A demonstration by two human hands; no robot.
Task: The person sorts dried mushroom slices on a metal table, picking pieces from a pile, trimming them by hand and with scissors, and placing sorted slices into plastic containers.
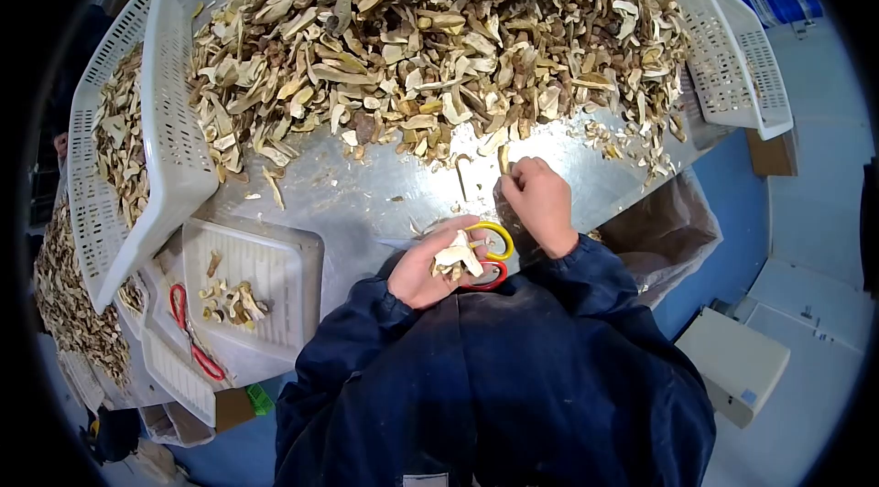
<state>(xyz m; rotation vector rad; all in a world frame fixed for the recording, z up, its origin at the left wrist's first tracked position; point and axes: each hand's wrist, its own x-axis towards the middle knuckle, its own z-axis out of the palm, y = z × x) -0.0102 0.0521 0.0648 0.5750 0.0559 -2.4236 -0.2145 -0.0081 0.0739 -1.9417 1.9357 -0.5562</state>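
Observation:
My left hand point(423, 265), palm up and fingers curled, holds a few pale dried mushroom slices point(460, 254) close to my body. A pair of scissors with one yellow and one red handle loop point(509, 242) sticks out from the same hand; its blades are hidden. To the right, my right hand point(544, 208) is closed in a pinch on a brownish dried mushroom slice point(503, 160) at the table's near side. Just left of that slice, a thin curved mushroom piece point(461, 178) lies on the metal table point(357, 185).
A big heap of dried mushroom slices point(439, 48) covers the table's far side. White perforated baskets point(174, 112) stand left and right point(723, 57). A shallow white tray point(298, 295) holds several pieces, beside red-handled scissors point(179, 304). A lined box point(664, 221) sits below the right edge.

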